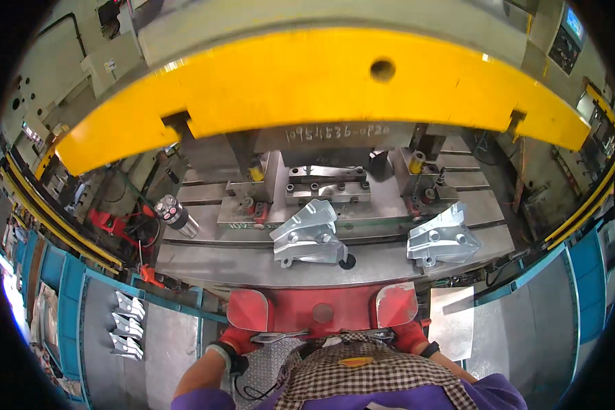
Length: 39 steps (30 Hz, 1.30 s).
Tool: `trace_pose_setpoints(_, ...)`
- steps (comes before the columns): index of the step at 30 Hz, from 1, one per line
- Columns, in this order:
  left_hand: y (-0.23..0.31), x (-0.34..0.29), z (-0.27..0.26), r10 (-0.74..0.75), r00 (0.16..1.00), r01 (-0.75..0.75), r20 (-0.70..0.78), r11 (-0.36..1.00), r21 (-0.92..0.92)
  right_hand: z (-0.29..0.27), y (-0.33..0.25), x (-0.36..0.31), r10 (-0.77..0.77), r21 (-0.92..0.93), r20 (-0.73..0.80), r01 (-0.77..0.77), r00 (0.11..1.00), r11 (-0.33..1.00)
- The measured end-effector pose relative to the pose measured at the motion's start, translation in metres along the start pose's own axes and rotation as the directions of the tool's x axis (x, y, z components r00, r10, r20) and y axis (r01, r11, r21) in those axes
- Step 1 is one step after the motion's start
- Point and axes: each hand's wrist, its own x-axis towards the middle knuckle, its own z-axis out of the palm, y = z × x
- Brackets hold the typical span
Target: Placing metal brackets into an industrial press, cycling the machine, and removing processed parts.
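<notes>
My left hand (240, 339), in a red glove, is at the left end of a red two-hand control console (321, 304), beside its raised left guard. At the other end, below the right guard, is my red-gloved right hand (408, 336). The fingers of both hands are mostly hidden. A shiny metal piece (280, 337) lies along the console's near edge by my left hand; whether I touch it is unclear. Beyond the console, one stamped metal bracket (309, 236) rests on the press bed left of centre, and a similar bracket (444, 239) rests to the right.
A thick yellow press beam (287, 82) spans overhead, above the steel die (328, 193). A black-and-silver cylinder (178, 216) is on the bed's left. Several small brackets (128, 326) lie on the left side table (167, 342). At right is another grey table (526, 328).
</notes>
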Motion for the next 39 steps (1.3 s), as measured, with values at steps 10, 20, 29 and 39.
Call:
trace_pose_setpoints(10, 0.001, 0.002, 0.001, 0.011, 0.997, -0.013, -0.071, 1.000, -0.027, 0.004, 0.006, -0.002, 0.022, 0.069, 0.028, -0.024, 0.999, 0.997)
trace_pose_setpoints(20, -0.045, 0.092, -0.098, 0.000, 0.996, 0.051, 0.084, 0.794, -0.605, -0.035, -0.015, -0.025, 0.249, 0.519, 0.226, -0.333, 0.942, 0.787)
trace_pose_setpoints(29, 0.011, 0.322, -0.245, 0.088, 0.963, -0.150, -0.253, 0.960, -0.235, -0.047, -0.039, -0.024, 0.482, 0.889, -0.013, -0.210, 0.876, 0.406)
trace_pose_setpoints(39, 0.031, 0.304, -0.239, 0.272, 0.864, -0.464, -0.424, 0.757, -0.460, -0.080, 0.021, -0.031, 0.703, 0.994, -0.051, -0.033, 0.709, 0.106)
